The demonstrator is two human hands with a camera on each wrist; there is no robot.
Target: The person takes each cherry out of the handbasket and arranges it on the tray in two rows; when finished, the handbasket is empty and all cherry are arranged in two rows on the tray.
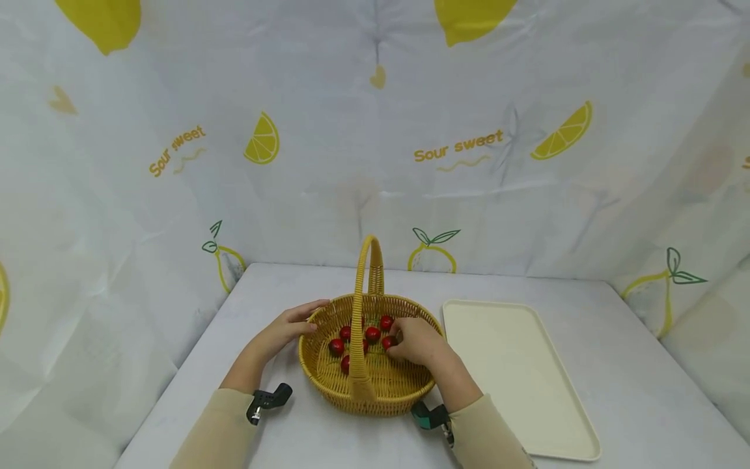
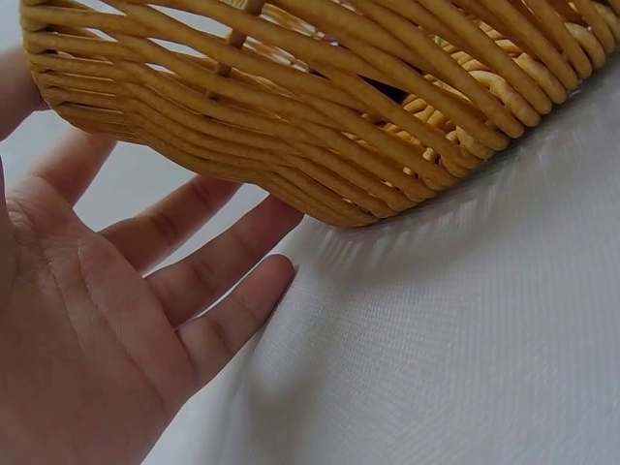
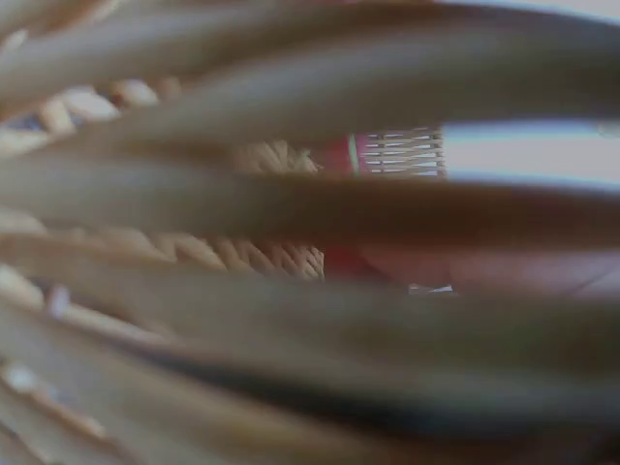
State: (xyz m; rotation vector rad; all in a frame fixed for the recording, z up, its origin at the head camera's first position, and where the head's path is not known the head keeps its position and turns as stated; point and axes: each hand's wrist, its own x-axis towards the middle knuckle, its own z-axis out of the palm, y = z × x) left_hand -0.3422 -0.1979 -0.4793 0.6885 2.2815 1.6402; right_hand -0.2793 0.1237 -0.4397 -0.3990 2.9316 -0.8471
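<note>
A yellow wicker basket [image 1: 375,408] with a tall arched handle stands on the table. Inside it lie several small, shiny, round red fruits [image 1: 372,334]. My right hand [image 1: 418,342] reaches over the basket's right rim and pinches one red fruit [image 1: 388,343] between thumb and fingertips, low in the basket. At the left rim rests my left hand [image 1: 287,331], thumb over the edge and fingers along the outer wall. The left wrist view shows these fingers [image 2: 208,266] straight and spread against the wicker. Blurred wicker strands cover most of the right wrist view.
To the right of the basket, a flat cream tray [image 1: 521,371] lies on the white table [image 1: 328,436], partly behind my right forearm. A white cloth [image 1: 328,195] printed with lemons hangs behind the table. The basket's handle [image 1: 359,312] arches up left of my right hand.
</note>
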